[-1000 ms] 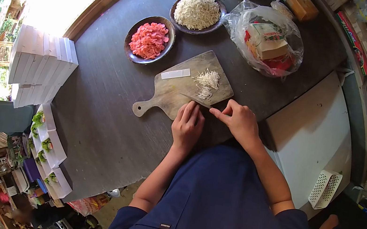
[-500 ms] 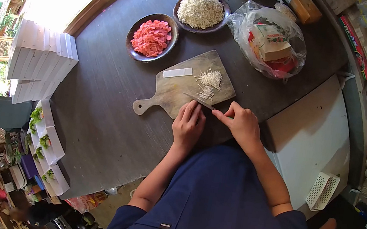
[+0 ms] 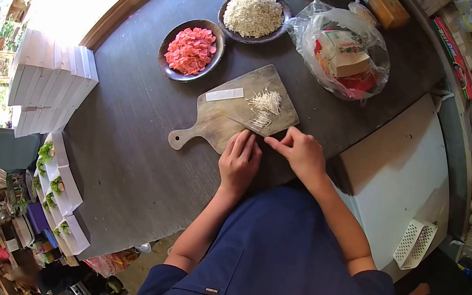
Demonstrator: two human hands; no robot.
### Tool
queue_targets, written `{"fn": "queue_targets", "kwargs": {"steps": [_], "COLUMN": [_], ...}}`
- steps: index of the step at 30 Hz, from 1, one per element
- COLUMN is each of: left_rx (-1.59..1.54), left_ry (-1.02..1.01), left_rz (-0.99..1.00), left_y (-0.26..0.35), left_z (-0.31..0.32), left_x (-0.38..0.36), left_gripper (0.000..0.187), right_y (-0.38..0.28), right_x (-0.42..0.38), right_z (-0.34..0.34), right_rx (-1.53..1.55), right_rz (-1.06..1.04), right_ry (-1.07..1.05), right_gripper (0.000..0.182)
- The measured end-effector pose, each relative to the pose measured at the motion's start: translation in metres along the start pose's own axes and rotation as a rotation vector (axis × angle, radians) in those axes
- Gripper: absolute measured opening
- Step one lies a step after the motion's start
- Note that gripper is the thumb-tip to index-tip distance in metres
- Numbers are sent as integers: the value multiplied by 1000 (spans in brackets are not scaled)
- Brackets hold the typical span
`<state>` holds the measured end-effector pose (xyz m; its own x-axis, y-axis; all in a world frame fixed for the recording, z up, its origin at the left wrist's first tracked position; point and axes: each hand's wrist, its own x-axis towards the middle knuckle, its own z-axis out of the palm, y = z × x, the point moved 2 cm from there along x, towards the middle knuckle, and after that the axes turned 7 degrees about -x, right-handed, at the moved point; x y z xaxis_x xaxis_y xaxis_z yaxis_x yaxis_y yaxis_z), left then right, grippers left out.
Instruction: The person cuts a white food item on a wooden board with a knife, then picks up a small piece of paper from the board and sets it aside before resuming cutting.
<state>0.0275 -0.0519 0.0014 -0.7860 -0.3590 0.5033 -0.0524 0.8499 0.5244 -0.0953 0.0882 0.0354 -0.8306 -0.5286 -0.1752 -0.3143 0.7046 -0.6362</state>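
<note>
A wooden cutting board (image 3: 215, 121) lies tilted on the dark table (image 3: 119, 191). On it are a white rectangular strip (image 3: 225, 94) and a pile of thin pale shreds (image 3: 265, 106). My right hand (image 3: 302, 154) is closed round the handle of a knife (image 3: 246, 126), whose blade points left over the board's near edge. Against the blade, at that edge, my left hand (image 3: 240, 159) has its fingers bent and pressed together; what lies under them is hidden. Beyond the board stand a bowl of pink slices (image 3: 191, 50) and a bowl of pale shreds (image 3: 254, 15).
A clear plastic bag with packets (image 3: 344, 57) sits at the back right, near a brown package (image 3: 386, 8). White boxes (image 3: 51, 74) are stacked at the left, above open white trays with greens (image 3: 67, 192). A white perforated basket (image 3: 415, 244) is at the right.
The whole view has shifted slightly. My right hand and the knife have moved a little left relative to the board; my left hand stays at the board's near edge.
</note>
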Motion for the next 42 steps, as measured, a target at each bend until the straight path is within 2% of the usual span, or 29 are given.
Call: {"fn": "queue_targets", "kwargs": {"steps": [5, 7, 10, 13, 17, 19, 28, 42], "left_rx": [15, 12, 12, 12, 10, 11, 9, 1], "left_ry": [5, 1, 8, 2, 5, 11, 7, -6], "left_rz": [9, 12, 18, 15, 13, 14, 7, 9], "left_y": [0, 1, 2, 1, 1, 0, 2, 1], "left_z": [-3, -2, -3, -2, -2, -2, -3, -3], "left_x": [2, 2, 4, 4, 3, 3, 3, 2], "left_gripper": [27, 28, 28, 27, 26, 26, 26, 27], "right_y": [-10, -6, -1, 3, 1, 1, -7, 1], "right_x": [9, 5, -5, -6, -8, -7, 8, -5], "right_z": [-10, -16, -15, -16, -17, -17, 0, -20], "right_rx": [87, 1, -29, -51, -41, -51, -1, -38], "right_rz": [12, 55, 10, 77, 69, 6, 19, 55], "right_ry": [-37, -98, -17, -109, -105, -28, -75, -95], "right_gripper": [56, 56, 55, 56, 56, 55, 57, 57]}}
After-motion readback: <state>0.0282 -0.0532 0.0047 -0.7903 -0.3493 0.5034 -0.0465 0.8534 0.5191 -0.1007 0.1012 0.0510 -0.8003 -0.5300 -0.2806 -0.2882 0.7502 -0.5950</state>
